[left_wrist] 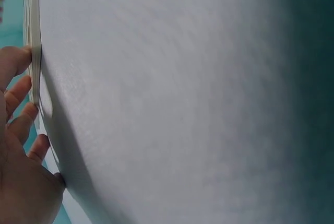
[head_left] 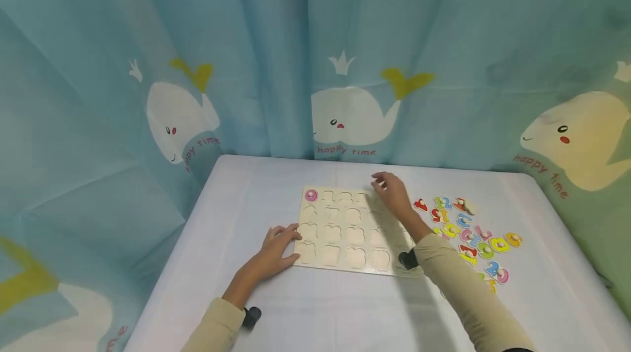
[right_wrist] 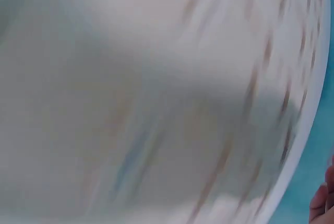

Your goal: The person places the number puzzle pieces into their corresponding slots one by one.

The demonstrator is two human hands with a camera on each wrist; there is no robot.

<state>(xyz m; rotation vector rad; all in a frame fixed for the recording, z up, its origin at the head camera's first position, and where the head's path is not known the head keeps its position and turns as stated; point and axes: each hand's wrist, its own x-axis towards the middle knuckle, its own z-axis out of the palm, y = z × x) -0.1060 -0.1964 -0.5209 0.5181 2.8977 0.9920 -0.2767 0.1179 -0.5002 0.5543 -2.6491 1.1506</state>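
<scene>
A pale wooden puzzle board (head_left: 343, 221) with rows of shallow recesses lies on the white table. In its far left recess sits a round pink piece (head_left: 311, 195) with a knob. My left hand (head_left: 274, 249) rests at the board's left edge, fingertips touching it; the left wrist view shows the fingers (left_wrist: 20, 125) spread along that edge. Over the board's far right part hovers my right hand (head_left: 391, 194), its fingers loosely bent with nothing visible in them. Only a bit of this hand (right_wrist: 322, 203) shows in the blurred right wrist view.
Colourful number pieces with knobs, among them a green one (head_left: 485, 250) and an orange one (head_left: 513, 240), lie scattered right of the board. A blue curtain (head_left: 276, 67) with printed whales hangs behind the white table (head_left: 315, 313).
</scene>
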